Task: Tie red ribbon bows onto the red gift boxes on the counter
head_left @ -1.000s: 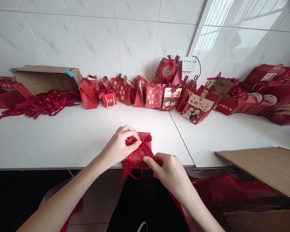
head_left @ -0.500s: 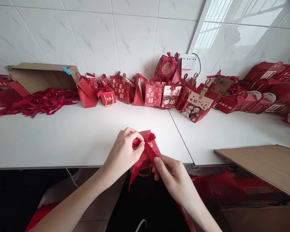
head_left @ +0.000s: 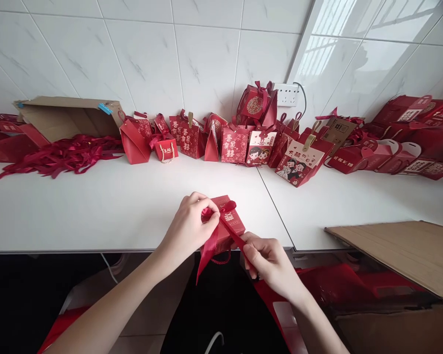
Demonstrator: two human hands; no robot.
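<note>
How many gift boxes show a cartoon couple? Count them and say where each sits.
2. The upright couple box stands in the middle of the back row. The leaning couple box tilts just right of it. More may hide in the right-hand pile.

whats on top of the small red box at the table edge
A red ribbon: the left hand pinches its knot, the right hand holds one tail. The left hand hides part of the box top.
</note>
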